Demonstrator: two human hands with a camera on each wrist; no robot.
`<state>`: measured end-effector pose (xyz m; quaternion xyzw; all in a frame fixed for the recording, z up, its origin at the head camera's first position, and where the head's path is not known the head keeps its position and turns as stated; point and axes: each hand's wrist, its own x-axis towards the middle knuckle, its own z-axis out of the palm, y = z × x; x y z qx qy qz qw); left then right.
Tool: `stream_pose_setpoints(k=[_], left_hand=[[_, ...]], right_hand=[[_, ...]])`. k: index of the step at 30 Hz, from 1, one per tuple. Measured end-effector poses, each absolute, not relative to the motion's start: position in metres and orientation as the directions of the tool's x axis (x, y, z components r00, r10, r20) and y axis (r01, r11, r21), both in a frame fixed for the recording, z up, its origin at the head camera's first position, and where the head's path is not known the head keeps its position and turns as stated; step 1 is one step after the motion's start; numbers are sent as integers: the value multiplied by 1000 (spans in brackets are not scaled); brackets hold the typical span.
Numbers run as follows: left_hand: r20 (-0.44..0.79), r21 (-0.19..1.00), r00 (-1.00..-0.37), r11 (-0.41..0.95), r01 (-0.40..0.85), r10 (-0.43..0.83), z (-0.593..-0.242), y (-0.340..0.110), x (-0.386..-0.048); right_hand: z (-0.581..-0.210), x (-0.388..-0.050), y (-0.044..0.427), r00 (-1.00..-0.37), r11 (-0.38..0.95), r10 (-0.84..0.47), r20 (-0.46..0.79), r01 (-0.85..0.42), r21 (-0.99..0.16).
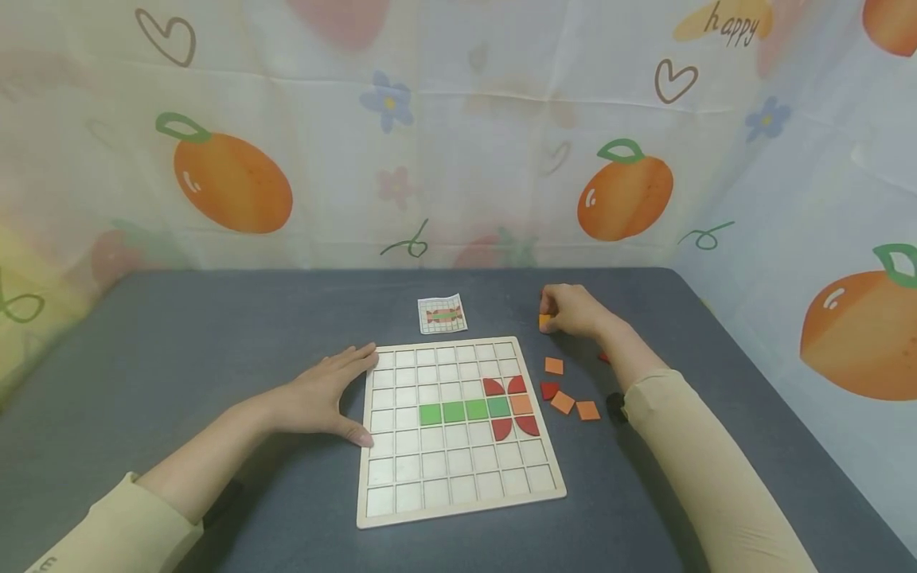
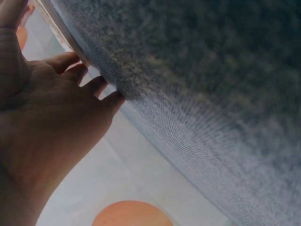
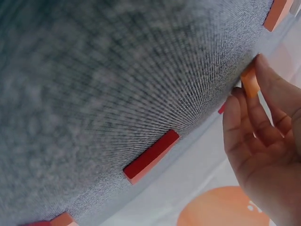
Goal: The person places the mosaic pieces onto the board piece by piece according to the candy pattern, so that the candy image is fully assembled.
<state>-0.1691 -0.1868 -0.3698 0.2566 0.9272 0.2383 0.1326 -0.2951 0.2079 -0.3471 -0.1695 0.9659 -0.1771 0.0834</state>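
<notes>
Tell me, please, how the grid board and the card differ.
The grid board is much larger than the card. The left hand touches the grid board's left edge, while no hand touches the card. The grid board bears coloured pieces; the card looks printed. Both show a grid with red and green.

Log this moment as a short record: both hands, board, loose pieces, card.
Left hand: spread, at the left edge of the grid board
Right hand: pinches an orange tile
On the grid board: a row of four green squares, one orange square, four red curved pieces
Loose, right of it: at least three orange squares and two red pieces
Card: beyond the grid board, printed with a pattern
</notes>
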Motion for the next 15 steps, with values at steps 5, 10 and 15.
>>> stream_pose_setpoints(k=[5, 10, 15], left_hand=[[-135, 522, -827, 749, 409, 546, -371, -187, -169], [-137, 524, -826, 748, 408, 546, -371, -188, -170], [-146, 523, -829, 753, 399, 540, -371, -188, -169]], right_hand=[[-345, -294, 209, -930, 871, -358, -87, -300, -390], [-340, -293, 212, -936, 852, -346, -68, -283, -439], [-337, -292, 215, -934, 827, -352, -67, -276, -489]])
